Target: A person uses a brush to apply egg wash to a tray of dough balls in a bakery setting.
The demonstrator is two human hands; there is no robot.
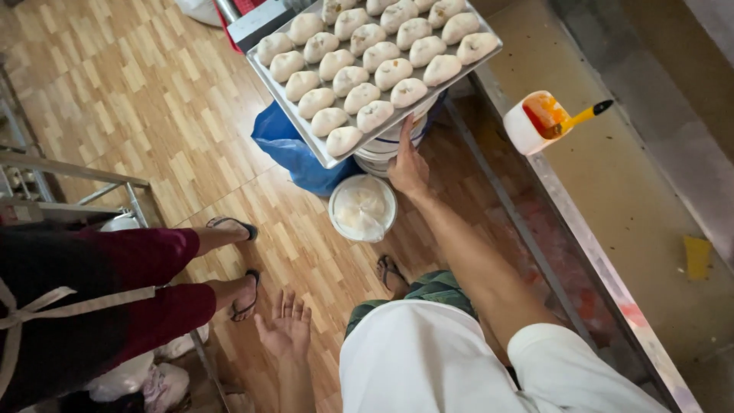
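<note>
Right hand [407, 164] stretched forward and down, fingers under the near edge of a metal baking tray [306, 134], thumb up against the rim, gripping it. Tray tilted a little, resting on a stack of white buckets [397, 141] just beneath, its far end toward the top of the view. On the tray, rows of pale, unbaked dough pieces [359, 69], oval and close together, nearly touching one another. Left hand [287, 325] low near the body, palm up, fingers spread and open, holding nothing, hovering over the wooden parquet floor [138, 92]. Blue plastic bag [294, 149] bunched beside the buckets, partly under the tray. Just in front of the buckets, a round white tub [362, 208] on the floor with a crumpled clear plastic liner inside. To the right, a long steel counter [612, 268] with a white cup [527, 126] of orange-red liquid near its edge, a yellow-handled brush [582, 116] leaning out of it. Small yellow patch [697, 256] farther along the counter. At left, another person's legs [214, 264] in dark red trousers and sandals, well apart from the tray, next to a metal rack frame [76, 172]. White shirt and green shorts of the wearer at the bottom.
</note>
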